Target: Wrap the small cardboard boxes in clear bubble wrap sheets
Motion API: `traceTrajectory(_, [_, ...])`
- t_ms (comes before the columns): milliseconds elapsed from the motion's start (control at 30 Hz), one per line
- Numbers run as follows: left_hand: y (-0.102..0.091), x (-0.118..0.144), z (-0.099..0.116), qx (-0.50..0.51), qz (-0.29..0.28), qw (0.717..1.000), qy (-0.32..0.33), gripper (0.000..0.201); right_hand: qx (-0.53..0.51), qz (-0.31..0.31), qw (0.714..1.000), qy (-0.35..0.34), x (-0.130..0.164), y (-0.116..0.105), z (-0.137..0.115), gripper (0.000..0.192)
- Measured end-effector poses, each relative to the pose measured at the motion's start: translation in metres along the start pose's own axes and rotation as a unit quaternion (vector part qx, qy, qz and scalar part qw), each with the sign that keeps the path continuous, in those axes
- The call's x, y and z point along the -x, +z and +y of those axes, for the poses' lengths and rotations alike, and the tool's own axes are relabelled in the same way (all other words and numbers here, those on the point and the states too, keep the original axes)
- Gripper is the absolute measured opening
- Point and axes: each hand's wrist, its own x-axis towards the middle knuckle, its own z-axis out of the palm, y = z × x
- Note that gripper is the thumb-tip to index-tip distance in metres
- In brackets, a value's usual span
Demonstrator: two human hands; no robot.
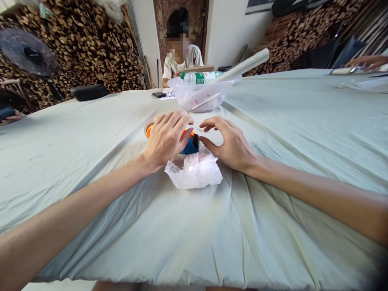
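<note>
Both forearms bare — no sleeves, left hand (166,137) and right hand (232,143) ungloved.

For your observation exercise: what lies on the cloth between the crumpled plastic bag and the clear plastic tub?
In the head view, the orange-and-blue object under the left hand, then bare cloth.

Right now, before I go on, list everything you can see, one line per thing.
Orange and blue object: one, mid-table, mostly hidden under the left hand.
Crumpled plastic bag: one, clear, just in front of the hands.
Plastic tub: one, clear, behind the hands.
Water bottle: one, green label, lying across the tub.
White roll: one, leaning out of the tub to the right.
Phone: one, black, left of the tub.
Black case: one, far left table edge.
Fan: one, dark, far left.
Stacked wood: piles, brown, along the back wall.
Tablecloth: one, pale green, covering the table.
Seated person: one, far side.
Left hand: on the orange object.
Right hand: fingers curled beside it.
</note>
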Motion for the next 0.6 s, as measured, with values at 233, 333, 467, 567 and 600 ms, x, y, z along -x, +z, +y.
traceTrajectory(233, [0.001,-0.001,-0.005,0.009,-0.004,1.000,0.027,0.015,0.058,0.025,0.995,-0.071,0.000,-0.005,0.001,0.012])
traceTrajectory(333, [-0.005,0.001,-0.018,0.019,-0.020,0.997,0.069,0.026,0.073,0.041,0.993,-0.089,0.001,-0.005,0.006,0.013])
traceTrajectory(467, [-0.019,0.009,-0.046,0.090,-0.014,0.996,0.013,0.060,0.094,0.044,0.989,-0.108,0.003,-0.006,0.010,0.012])
traceTrajectory(567, [-0.024,0.019,-0.064,0.174,-0.010,0.982,-0.079,0.056,0.106,0.045,0.986,-0.120,0.003,-0.006,0.010,0.012])
traceTrajectory(600, [-0.024,0.022,-0.068,0.186,-0.011,0.979,-0.088,0.052,0.109,0.046,0.985,-0.122,0.003,-0.007,0.009,0.013])
